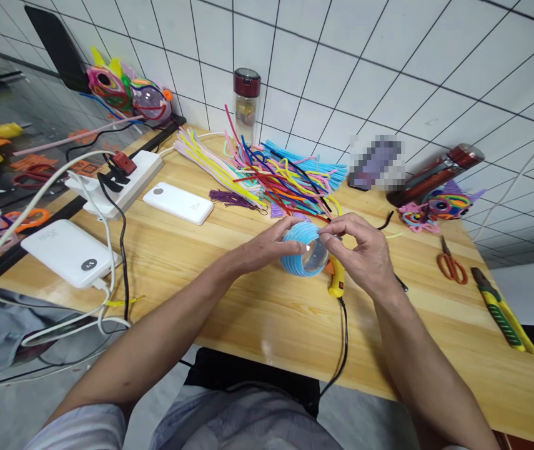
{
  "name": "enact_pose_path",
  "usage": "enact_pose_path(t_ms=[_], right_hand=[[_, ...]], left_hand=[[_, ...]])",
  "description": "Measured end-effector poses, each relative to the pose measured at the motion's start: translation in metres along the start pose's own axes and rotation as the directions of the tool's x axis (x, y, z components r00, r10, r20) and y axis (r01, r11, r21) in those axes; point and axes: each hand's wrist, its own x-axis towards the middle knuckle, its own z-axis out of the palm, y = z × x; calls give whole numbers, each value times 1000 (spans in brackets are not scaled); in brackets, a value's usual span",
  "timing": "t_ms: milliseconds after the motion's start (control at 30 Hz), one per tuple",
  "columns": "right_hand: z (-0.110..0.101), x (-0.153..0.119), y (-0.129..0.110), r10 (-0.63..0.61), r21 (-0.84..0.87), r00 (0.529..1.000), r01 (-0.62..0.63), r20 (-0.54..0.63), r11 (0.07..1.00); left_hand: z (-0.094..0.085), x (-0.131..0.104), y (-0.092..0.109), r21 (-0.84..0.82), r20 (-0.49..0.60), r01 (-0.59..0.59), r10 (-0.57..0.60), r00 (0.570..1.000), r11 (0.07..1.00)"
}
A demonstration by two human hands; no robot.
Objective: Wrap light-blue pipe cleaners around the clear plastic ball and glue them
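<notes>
My left hand (267,245) is closed around a clear plastic ball (316,255), its thumb in front and fingers behind. Blue pipe cleaner (293,257) winds in rings around the ball's left part; the right part is bare and see-through. At the upper edge of the rings, my right hand (358,247) pinches the blue strand between thumb and forefinger, its tip mostly hidden by the fingers. A yellow glue gun (336,282) lies beneath the right hand, partly covered by it, with its black cord running toward the table's front edge.
Loose pipe cleaners (285,175) of many colours lie behind the ball. Power banks (72,253) and a power strip (126,181) with cables stand left. Scissors (453,265) and a green-yellow cutter (501,312) lie right. A glass bottle (247,106) stands by the tiled wall.
</notes>
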Motion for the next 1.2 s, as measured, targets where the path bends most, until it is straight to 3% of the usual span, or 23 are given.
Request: enact_pose_path(t_ms=[467, 800, 1200], right_hand=[[6, -1, -4, 115, 38, 993, -114, -29, 993], [7, 0, -7, 177, 24, 984, -176, -13, 984], [7, 0, -10, 212, 12, 977, -211, -21, 977]], left_hand=[[-1, 9, -19, -72, -61, -31, 26, 998, 997], [0, 6, -15, -54, -31, -7, 5, 1000, 999], [3, 6, -14, -52, -71, -11, 7, 997, 999]])
